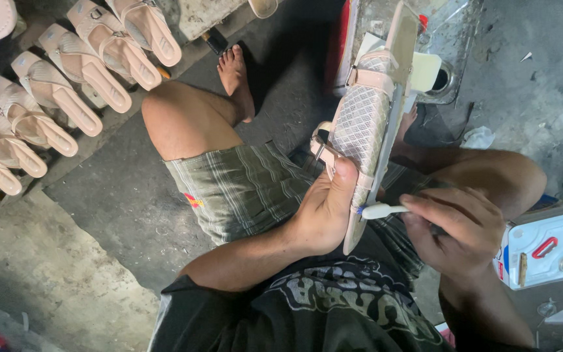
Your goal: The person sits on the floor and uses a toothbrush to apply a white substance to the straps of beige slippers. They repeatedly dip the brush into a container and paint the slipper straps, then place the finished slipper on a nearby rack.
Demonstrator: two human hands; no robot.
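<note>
Down near the camera: a black shirt with pale print, then striped green shorts [242, 189] over bent bare knees.

Just above the lap: left hand [324, 212], fingers curled tight round the lower end of a pink sandal [366, 124], thumb pressed flat on its criss-cross strap. Sandal held up on its edge, toe end tipped away toward the far side, thin grey sole edge turned to the right.

Right beside it: right hand [457, 228], fingertips pinched together on a small white brush [379, 210]. Brush tip touching the sole edge, low on the sandal.

At the right edge of the floor, close to the right knee: a white can [552, 244] with a red ring on top.

Under all of it: a rough grey concrete floor [118, 195], dusty and stained, with small scraps on it.

Farther out, past the left knee: a bare foot [237, 81] flat on the floor.

At the far left edge of the floor: rows of finished pink sandals [66, 91], laid side by side and leaning on each other.

At the far right side: a shiny metal tin [451, 45] with a round hole, and more scraps of white paper [478, 137] on the dark floor.
</note>
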